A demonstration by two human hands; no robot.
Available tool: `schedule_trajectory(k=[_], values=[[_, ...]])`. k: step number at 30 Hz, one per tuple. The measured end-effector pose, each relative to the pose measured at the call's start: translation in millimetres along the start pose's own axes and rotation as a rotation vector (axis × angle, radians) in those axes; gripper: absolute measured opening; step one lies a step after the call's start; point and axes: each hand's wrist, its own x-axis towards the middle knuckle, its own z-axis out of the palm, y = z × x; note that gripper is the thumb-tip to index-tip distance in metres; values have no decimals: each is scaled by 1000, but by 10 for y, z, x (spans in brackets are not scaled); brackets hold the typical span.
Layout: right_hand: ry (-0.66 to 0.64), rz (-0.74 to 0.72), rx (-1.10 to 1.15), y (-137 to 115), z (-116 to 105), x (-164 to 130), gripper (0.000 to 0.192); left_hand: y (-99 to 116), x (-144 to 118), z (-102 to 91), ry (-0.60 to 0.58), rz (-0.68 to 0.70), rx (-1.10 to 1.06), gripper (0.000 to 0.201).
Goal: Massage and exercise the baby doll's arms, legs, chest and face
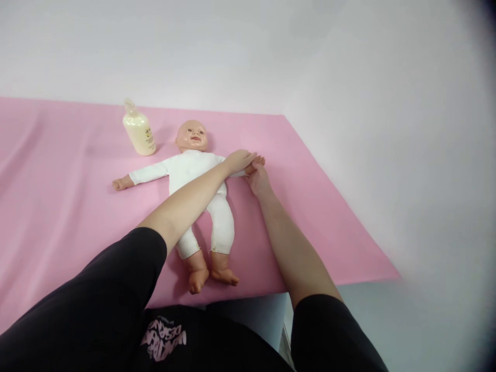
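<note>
A baby doll (197, 168) with a white cloth body and bare plastic head, hands and feet lies on its back. Its arm on the right side of the view stretches outward, and both my hands are at the end of it. My left hand (241, 161) reaches across the doll's chest and closes over the forearm and wrist. From the near side, my right hand (259, 181) grips the doll's hand (259, 161), whose small fingers stick out past mine. The doll's other arm lies stretched out to the left.
Beside the doll's head, to the left, stands a pump bottle (140, 135) of pale yellow liquid. A pink cloth (77, 217) with some creases covers the table. White walls border its back and right sides.
</note>
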Motion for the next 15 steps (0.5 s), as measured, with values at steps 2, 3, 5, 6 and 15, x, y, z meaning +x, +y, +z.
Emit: schedule_trajectory(k=[2, 3, 5, 6, 15], values=[[3, -1, -6, -10, 17, -16, 42, 10, -3, -8, -4, -7, 9, 60], [4, -2, -9, -14, 21, -21, 42, 14, -4, -11, -5, -10, 7, 60], [4, -5, -13, -16, 21, -19, 42, 18, -8, -17, -8, -14, 1, 59], [1, -5, -14, -14, 17, -14, 42, 19, -10, -18, -9, -12, -2, 59], [-24, -1, -21, 34, -43, 58, 46, -10, 1, 6, 1, 6, -9, 60]])
